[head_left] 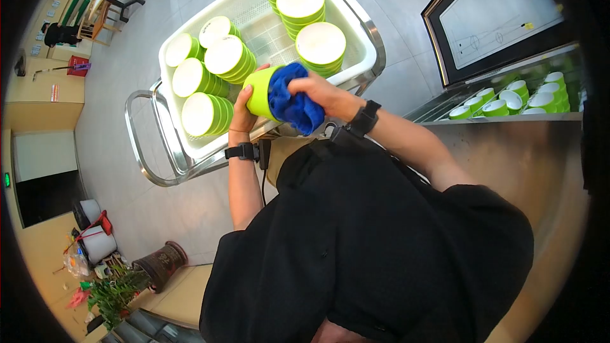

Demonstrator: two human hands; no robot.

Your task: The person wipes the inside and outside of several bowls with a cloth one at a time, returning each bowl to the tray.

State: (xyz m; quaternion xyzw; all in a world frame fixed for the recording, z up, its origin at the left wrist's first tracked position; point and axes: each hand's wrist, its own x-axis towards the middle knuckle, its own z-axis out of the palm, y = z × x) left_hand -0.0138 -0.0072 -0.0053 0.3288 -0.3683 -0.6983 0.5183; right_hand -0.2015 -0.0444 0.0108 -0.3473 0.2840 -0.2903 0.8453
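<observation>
My left hand (pixel 242 113) is wrapped around the side of a lime-green bowl (pixel 259 92), tilted so that its mouth faces right. A crumpled blue cloth (pixel 298 103) fills the mouth of the bowl, and my right hand (pixel 321 92) grips it with bent fingers. Just beyond both hands is a white plastic basket (pixel 181 37) on a metal cart. Inside stand several stacks of green bowls with white round faces, among them a near-left stack (pixel 202 114) and a right-hand stack (pixel 321 44).
The cart's chrome handle (pixel 136 143) sticks out at left. On the right, an open cabinet holds more green bowls (pixel 495 108) below a raised framed door (pixel 499 16). A potted plant (pixel 117 295), bins and a person (pixel 60 35) are farther off at left.
</observation>
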